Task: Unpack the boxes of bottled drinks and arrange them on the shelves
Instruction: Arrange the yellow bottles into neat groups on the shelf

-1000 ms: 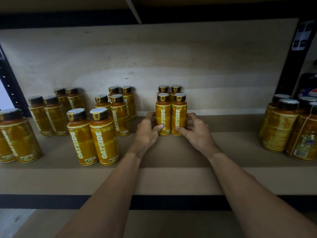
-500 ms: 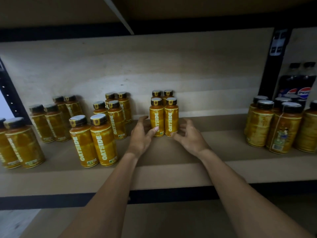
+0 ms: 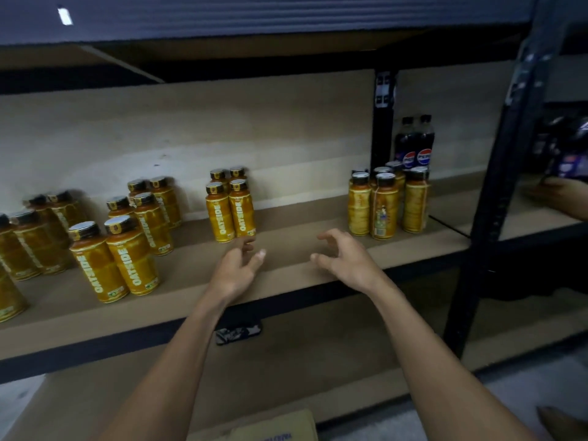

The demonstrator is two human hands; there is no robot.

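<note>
A block of yellow Oatside bottles [image 3: 230, 206] with dark caps stands upright near the middle of the wooden shelf [image 3: 286, 249]. My left hand [image 3: 237, 267] hovers just in front of it, fingers relaxed, holding nothing. My right hand [image 3: 343, 257] is apart from the bottles to the right, fingers loosely spread and empty. More yellow bottle groups stand to the left [image 3: 114, 259] and behind them [image 3: 152, 211]. Another cluster of yellow bottles [image 3: 386, 203] stands at the shelf's right end.
Dark Pepsi bottles [image 3: 413, 144] stand behind the right cluster by a black upright post [image 3: 383, 122]. Another person's hand [image 3: 553, 192] reaches into the neighbouring shelf bay at far right. A cardboard box top [image 3: 264, 428] shows at the bottom. A lower shelf [image 3: 286, 361] lies beneath.
Both hands have let go of the middle block of bottles and drawn back toward me. The view has pulled back and swung right, showing more of the rack.
</note>
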